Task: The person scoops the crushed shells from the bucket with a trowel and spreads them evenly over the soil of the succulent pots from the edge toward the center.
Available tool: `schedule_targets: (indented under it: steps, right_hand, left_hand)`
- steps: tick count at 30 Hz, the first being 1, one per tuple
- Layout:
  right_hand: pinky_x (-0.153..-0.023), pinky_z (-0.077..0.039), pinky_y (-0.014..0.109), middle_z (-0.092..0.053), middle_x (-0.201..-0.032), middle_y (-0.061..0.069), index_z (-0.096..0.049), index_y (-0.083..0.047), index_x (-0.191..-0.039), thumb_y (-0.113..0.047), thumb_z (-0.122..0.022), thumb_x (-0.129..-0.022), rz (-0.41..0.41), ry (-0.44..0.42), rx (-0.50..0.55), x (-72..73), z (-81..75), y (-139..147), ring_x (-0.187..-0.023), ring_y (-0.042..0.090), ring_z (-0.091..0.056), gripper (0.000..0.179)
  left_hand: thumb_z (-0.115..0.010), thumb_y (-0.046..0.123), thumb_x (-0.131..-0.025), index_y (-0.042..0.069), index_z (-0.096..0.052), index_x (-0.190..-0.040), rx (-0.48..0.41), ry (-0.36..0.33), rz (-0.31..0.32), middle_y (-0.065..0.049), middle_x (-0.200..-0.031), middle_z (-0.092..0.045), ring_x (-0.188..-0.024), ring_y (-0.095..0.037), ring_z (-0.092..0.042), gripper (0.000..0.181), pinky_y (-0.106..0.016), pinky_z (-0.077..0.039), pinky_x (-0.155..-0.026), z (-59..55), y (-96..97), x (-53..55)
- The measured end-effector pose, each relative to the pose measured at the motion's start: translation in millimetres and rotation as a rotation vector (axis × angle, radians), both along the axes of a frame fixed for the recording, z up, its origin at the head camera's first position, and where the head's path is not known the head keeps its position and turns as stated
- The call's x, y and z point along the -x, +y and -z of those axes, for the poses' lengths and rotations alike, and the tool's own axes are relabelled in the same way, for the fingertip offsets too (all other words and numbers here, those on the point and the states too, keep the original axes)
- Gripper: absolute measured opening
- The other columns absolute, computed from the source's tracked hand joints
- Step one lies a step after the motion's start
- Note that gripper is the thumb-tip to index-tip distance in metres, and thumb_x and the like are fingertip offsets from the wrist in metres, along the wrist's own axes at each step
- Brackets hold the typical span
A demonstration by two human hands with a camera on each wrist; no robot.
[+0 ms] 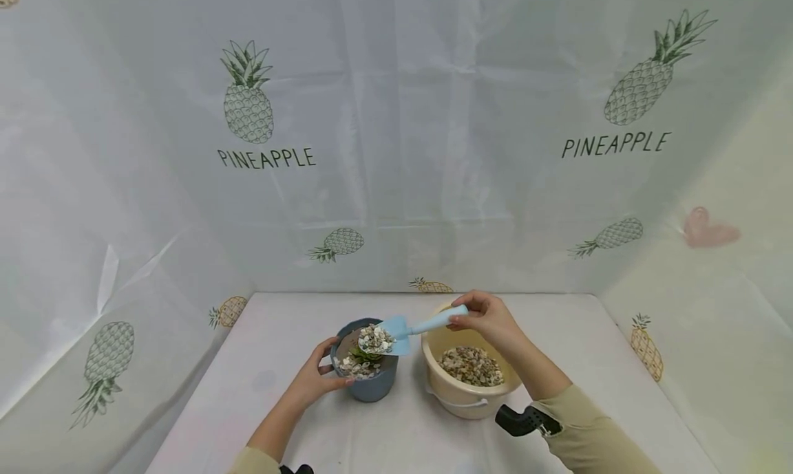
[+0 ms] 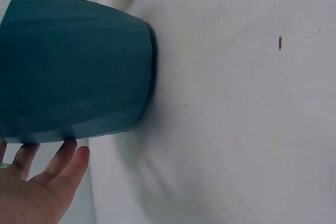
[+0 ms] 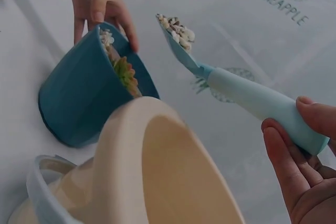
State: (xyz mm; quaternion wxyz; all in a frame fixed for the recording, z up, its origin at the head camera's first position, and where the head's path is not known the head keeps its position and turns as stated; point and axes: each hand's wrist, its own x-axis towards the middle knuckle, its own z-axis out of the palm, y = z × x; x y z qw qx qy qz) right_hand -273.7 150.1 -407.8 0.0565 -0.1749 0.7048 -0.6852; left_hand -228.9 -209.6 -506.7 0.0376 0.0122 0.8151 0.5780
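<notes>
My right hand (image 1: 489,319) grips the end of the handle of a light blue trowel (image 1: 434,321). Whitish and brown pebbles (image 1: 375,339) are heaped on its blade, which hangs over a blue plant pot (image 1: 372,390). Inside that pot a small green succulent (image 3: 126,73) grows, with pale pebbles along the near side; the blade partly hides it in the head view. With fingers and thumb spread around the pot's left side, my left hand (image 1: 312,383) holds it upright on the table; its fingertips touch the wall in the left wrist view.
Right of the pot stands a cream bucket (image 1: 458,395) with pebbles (image 1: 472,366) in its bottom and a pale handle hanging at the front. A white cloth covers the table (image 1: 297,439). Pineapple-printed sheeting (image 1: 427,151) closes off the back and both sides.
</notes>
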Motion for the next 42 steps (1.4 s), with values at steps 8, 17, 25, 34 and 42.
schedule_targets:
  steps: [8, 17, 25, 34, 42]
  right_hand:
    - [-0.081, -0.057, 0.04, -0.068, -0.094, 0.016, -0.056, 0.015, -0.112, 0.0, -0.07, -0.088, -0.034, -0.039, -0.042, 2.3, 1.0, -18.0, -0.083, 0.024, -0.07, 0.032]
    - [-0.079, -0.057, 0.043, -0.067, -0.092, 0.017, -0.06, 0.013, -0.107, 0.006, -0.067, -0.088, -0.033, -0.033, -0.085, 8.1, 1.6, -41.0, -0.082, 0.027, -0.071, 0.022]
    - [-0.076, -0.058, 0.04, -0.066, -0.092, 0.016, -0.062, 0.01, -0.104, 0.007, -0.07, -0.085, -0.054, -0.015, -0.143, 13.2, 4.3, -57.4, -0.079, 0.024, -0.07, 0.02]
    - [-0.074, -0.059, 0.041, -0.066, -0.092, 0.019, -0.062, 0.012, -0.103, 0.006, -0.071, -0.084, -0.092, 0.044, -0.199, 13.8, 2.2, -69.4, -0.078, 0.024, -0.07, 0.022]
    - [-0.071, -0.059, 0.035, -0.067, -0.089, 0.011, -0.066, 0.004, -0.101, 0.002, -0.074, -0.084, -0.085, 0.09, -0.27, 14.1, -5.1, -79.7, -0.076, 0.023, -0.07, 0.019]
  left_hand:
    - [-0.087, 0.008, -0.073, 0.007, -0.035, -0.149, -0.025, 0.025, -0.044, -0.03, -0.146, -0.034, -0.119, -0.05, -0.049, 0.091, -0.045, -0.056, -0.081, 0.4, 4.2, -10.5]
    - [-0.086, 0.007, -0.073, 0.004, -0.036, -0.147, -0.051, 0.036, -0.101, -0.033, -0.144, -0.036, -0.113, -0.049, -0.054, 0.089, -0.046, -0.056, -0.082, 0.2, 8.4, -20.9]
    - [-0.086, 0.009, -0.074, 0.005, -0.029, -0.151, -0.066, 0.013, -0.126, -0.034, -0.143, -0.035, -0.114, -0.048, -0.054, 0.096, -0.045, -0.056, -0.081, -3.8, 11.6, -28.2]
    - [-0.089, 0.01, -0.07, -0.003, -0.025, -0.152, 0.058, 0.041, -0.096, -0.034, -0.146, -0.032, -0.113, -0.048, -0.054, 0.104, -0.046, -0.056, -0.081, -9.8, 12.9, -22.8]
    - [-0.088, 0.011, -0.071, 0.001, -0.022, -0.154, 0.046, 0.005, -0.079, -0.033, -0.151, -0.023, -0.119, -0.054, -0.048, 0.106, -0.049, -0.054, -0.084, -8.7, 12.1, -20.4]
